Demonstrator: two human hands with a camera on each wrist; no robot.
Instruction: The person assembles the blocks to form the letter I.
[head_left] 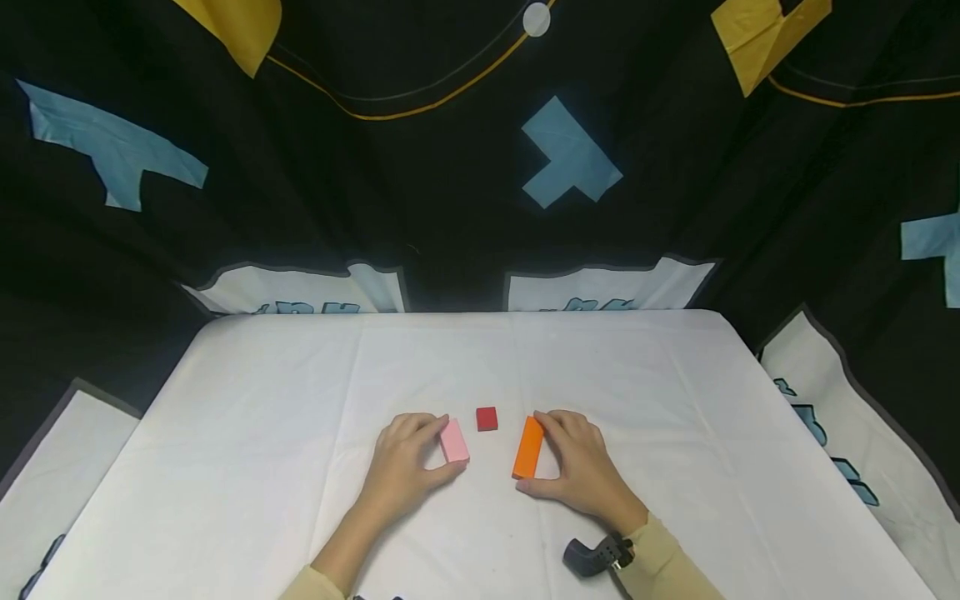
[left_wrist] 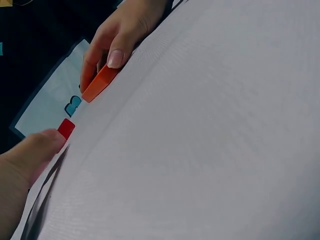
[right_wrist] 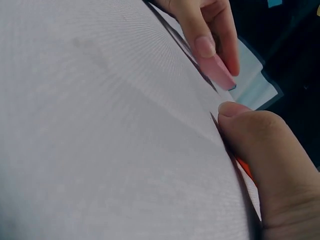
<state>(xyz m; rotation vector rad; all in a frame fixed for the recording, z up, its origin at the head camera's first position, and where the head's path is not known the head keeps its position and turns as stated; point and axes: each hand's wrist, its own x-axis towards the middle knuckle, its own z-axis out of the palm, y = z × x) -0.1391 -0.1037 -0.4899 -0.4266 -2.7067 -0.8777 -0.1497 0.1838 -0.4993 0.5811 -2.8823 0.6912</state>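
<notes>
In the head view my left hand (head_left: 407,464) holds a pink block (head_left: 454,441) by its ends, thumb at the near end and fingers at the far one. Across from it, my right hand (head_left: 579,465) grips a longer orange block (head_left: 528,447) the same way, tilted slightly to the right. Between the two, a bit farther back, a small red block (head_left: 487,418) lies on the table, touched by neither hand. The left wrist view shows the orange block (left_wrist: 100,84) under the right thumb; in the right wrist view the pink block (right_wrist: 218,73) sits between the left thumb and fingers.
A white cloth covers the table (head_left: 247,467), whose far edge meets a black curtain (head_left: 450,192) with blue and yellow shapes. A dark strap device (head_left: 597,556) is worn at the right wrist, by a beige sleeve (head_left: 663,567).
</notes>
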